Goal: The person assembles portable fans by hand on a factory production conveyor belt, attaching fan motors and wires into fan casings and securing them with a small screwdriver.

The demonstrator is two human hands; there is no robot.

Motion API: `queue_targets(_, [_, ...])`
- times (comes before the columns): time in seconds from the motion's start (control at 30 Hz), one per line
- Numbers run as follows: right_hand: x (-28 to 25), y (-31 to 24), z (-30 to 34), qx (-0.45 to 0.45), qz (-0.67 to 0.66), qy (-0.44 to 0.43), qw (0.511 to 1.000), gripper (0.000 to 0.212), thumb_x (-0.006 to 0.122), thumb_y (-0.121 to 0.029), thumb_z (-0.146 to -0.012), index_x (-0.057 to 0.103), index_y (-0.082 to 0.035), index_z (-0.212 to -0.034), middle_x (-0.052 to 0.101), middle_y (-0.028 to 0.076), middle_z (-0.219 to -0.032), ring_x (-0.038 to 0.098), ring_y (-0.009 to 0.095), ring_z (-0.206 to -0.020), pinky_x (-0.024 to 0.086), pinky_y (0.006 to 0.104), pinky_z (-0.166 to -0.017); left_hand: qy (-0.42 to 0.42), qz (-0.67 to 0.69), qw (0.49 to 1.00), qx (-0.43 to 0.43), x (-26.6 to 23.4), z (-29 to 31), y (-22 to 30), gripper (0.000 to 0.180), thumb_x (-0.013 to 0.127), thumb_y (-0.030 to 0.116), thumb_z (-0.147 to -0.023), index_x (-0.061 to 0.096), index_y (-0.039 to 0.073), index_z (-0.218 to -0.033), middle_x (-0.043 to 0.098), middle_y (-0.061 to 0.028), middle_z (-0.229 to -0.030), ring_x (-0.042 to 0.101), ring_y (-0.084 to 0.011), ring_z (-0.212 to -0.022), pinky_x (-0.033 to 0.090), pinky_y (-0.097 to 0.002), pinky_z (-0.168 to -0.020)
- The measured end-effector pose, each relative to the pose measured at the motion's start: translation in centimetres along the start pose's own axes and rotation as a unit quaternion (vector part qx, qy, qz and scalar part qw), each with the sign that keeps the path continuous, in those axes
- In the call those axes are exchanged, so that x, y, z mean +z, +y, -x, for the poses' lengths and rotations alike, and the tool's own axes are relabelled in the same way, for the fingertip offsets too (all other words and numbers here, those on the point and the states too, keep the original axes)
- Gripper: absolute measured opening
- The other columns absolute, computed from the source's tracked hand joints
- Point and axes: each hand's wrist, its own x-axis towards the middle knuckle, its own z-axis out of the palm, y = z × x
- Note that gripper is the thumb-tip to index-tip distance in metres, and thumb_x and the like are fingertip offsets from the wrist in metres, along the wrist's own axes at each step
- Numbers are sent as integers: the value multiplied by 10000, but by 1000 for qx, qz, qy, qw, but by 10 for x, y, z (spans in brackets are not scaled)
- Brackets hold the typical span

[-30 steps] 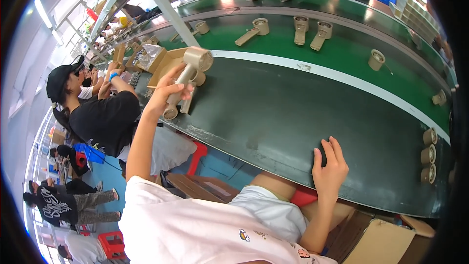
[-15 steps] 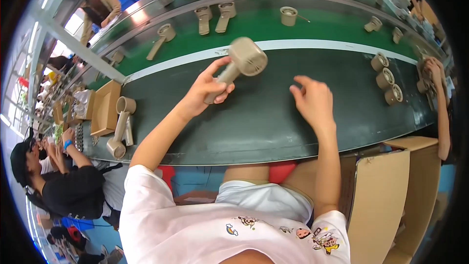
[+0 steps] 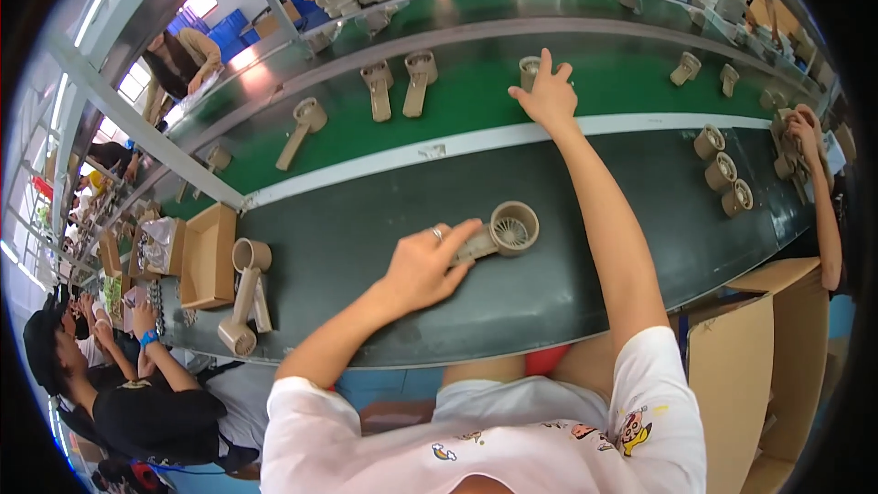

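Note:
My left hand [image 3: 422,273] is closed round the handle of a beige handheld fan housing [image 3: 515,228]. The housing lies on the dark worktable with its round, open head facing up, and a ribbed grille shows inside. My right hand [image 3: 551,99] is stretched out over the green conveyor belt, its fingers apart. Just beyond its thumb and fingers stands a round beige fan head [image 3: 529,71], partly covered by the hand. Whether the fingertips touch it I cannot tell.
Several housings with handles, such as one pair member [image 3: 421,82], lie along the green belt [image 3: 476,96]. Three round heads [image 3: 721,169] stand in a row at the right. At the left are a cardboard box [image 3: 208,256] and another housing [image 3: 245,297]. Co-workers sit on both sides.
My left hand has lowered the housing from mid-air to the table, its open head now upward. My right hand has moved from above the table out to the round head on the belt.

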Motion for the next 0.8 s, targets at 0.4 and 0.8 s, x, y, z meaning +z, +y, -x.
queue_targets(0.4, [-3,-14,-16,-98,-132,-175,971,97,592,-23,-628,611,-114,-599,625,73,-874,598,336,-933,521,435,-688,-35,-55,997,51,9,7,-7,558,710,161,-770,515,44,-1279,613,-133,-906,626,-290,-739,520,-374,-652])
queue_targets(0.8, [-129,11,154,-279,25,-245,928,384,633,-37,-710,655,-94,-1089,507,69,-1349,470,322,-1189,384,523,-1000,-31,-64,995,66,9,1,-7,559,717,178,-770,520,51,-1277,620,-138,-915,629,-300,-756,527,-379,-664])
